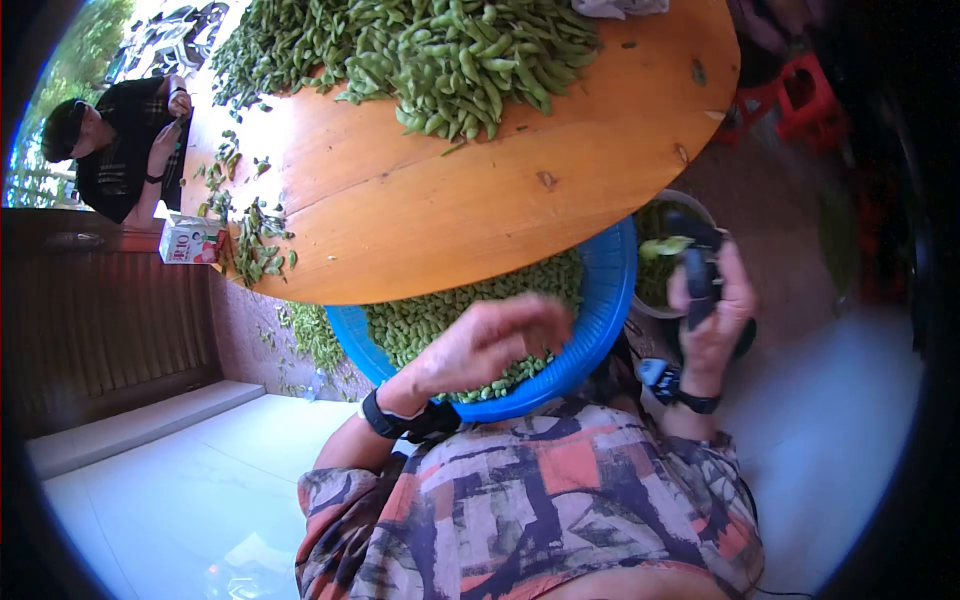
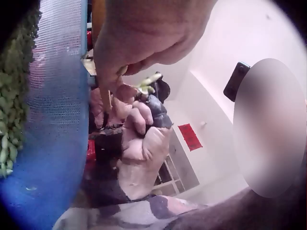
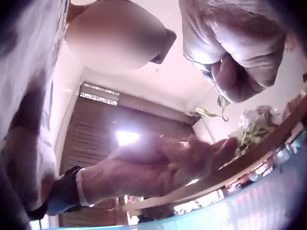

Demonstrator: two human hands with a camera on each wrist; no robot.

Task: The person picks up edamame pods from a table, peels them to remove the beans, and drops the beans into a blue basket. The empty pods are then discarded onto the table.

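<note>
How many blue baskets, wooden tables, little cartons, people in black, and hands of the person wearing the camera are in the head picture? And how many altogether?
Blue basket: 1
Wooden table: 1
Little carton: 1
Person in black: 1
Wearer's hands, left hand and right hand: 2
Total: 6

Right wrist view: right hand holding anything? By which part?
Yes: the right hand pinches a green pod at one end; the rest pokes out past the fingers.
</note>
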